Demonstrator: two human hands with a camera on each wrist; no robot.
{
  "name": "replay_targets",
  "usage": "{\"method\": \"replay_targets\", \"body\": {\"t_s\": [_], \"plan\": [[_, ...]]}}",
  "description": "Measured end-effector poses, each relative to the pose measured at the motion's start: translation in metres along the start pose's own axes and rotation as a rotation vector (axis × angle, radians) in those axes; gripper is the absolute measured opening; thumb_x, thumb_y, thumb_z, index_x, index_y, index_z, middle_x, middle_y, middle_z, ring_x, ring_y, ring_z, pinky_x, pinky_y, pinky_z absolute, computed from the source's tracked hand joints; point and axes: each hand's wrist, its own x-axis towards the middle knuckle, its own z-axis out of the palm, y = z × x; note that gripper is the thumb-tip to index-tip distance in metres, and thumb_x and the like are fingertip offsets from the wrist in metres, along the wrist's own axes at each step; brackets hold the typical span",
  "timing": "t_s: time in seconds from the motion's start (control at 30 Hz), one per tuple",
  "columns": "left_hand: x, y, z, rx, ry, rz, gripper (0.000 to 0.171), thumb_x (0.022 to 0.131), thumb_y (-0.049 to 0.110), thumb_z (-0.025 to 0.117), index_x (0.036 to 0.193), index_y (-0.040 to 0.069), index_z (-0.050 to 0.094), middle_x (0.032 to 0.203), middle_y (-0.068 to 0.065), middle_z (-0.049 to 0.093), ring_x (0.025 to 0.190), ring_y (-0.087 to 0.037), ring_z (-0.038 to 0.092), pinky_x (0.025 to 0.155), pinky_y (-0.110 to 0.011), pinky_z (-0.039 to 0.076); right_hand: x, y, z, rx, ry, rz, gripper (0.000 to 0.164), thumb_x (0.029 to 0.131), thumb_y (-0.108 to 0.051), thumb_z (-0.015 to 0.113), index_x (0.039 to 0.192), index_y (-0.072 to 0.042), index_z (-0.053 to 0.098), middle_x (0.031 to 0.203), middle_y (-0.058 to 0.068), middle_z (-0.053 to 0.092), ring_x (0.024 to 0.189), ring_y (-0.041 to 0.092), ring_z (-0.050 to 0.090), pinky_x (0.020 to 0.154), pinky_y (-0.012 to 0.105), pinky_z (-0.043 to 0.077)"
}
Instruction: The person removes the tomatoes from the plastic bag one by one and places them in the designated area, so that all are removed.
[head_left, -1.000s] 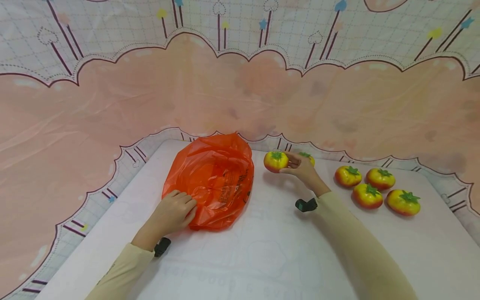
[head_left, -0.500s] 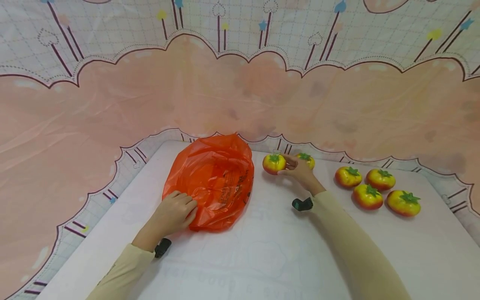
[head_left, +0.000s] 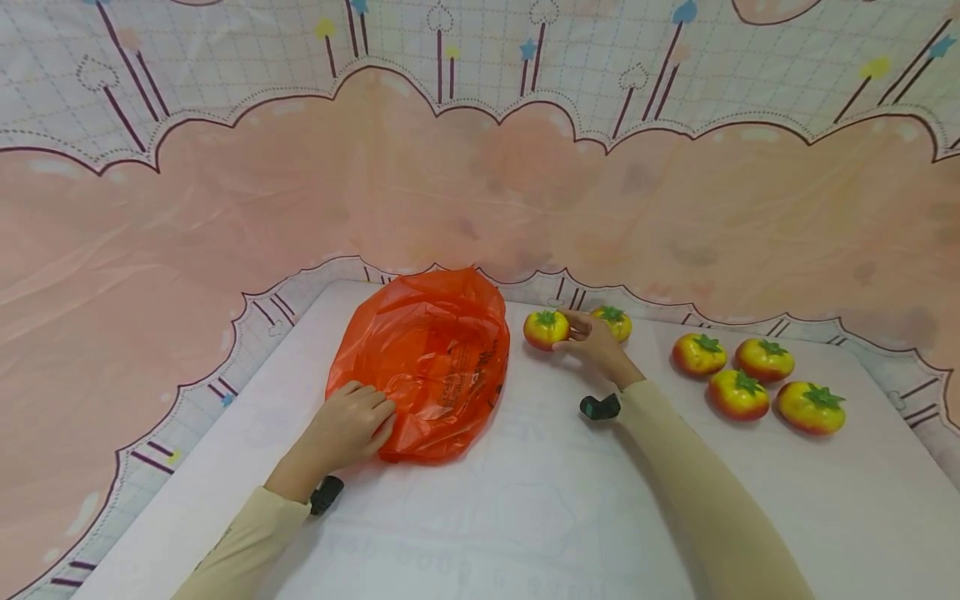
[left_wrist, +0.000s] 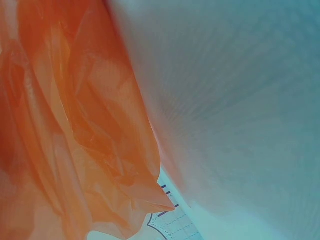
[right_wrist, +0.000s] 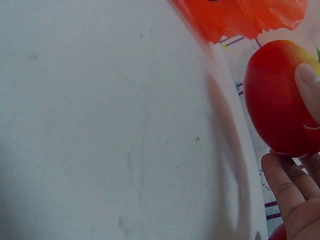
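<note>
My right hand holds a red-and-yellow tomato with a green leafy top, close over the white table. In the right wrist view, the thumb lies on the side of this tomato, with fingers below it. A second tomato sits just behind that hand, partly covered by it. To the left is an orange-red plastic bag with dark print, its mouth spread open. My left hand grips the bag's near left edge with curled fingers. Bag folds fill the left of the left wrist view; that hand's fingers are hidden there.
Several more tomatoes stand in a cluster on the right of the white table. A peach-coloured patterned cloth rises behind the table's far edge. Small black devices are on both wrists.
The right hand has moved slightly left and lower with the tomato, and more of the tomato behind it shows. The left hand and the bag have stayed in place.
</note>
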Motion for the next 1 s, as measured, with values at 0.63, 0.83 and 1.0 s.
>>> {"method": "replay_targets", "body": {"t_s": [0.63,0.83,1.0], "plan": [[-0.0015,-0.0009,0.0028,-0.001,0.007,0.011,0.019,0.071,0.019,0.077,0.083,0.007,0.070,0.077,-0.005,0.071,0.071,-0.019,0.064,0.071,-0.034,0.053,0.0064,0.0036,0.0049,-0.038,-0.017,0.042,0.068,0.082,-0.016,0.071,0.143,-0.017,0.040,0.149,0.010,0.038,0.136,0.030,0.039,0.108,0.041,0.036],[-0.0008,-0.0018,0.0021,0.002,0.010,0.016,0.018,0.071,0.020,0.077,0.083,0.007,0.070,0.077,-0.005,0.071,0.071,-0.019,0.064,0.071,-0.034,0.053,0.0080,0.0058,0.0066,-0.054,-0.018,0.069,0.068,0.082,-0.019,0.071,0.143,-0.017,0.039,0.150,0.009,0.038,0.136,0.031,0.039,0.109,0.041,0.036],[-0.0006,-0.0020,0.0019,-0.001,0.006,0.014,0.019,0.071,0.020,0.077,0.084,0.007,0.070,0.078,-0.005,0.071,0.071,-0.020,0.064,0.072,-0.034,0.054,0.0079,0.0063,0.0077,-0.054,-0.021,0.079,0.067,0.083,-0.018,0.070,0.143,-0.017,0.039,0.150,0.009,0.037,0.137,0.031,0.038,0.109,0.042,0.035]]}}
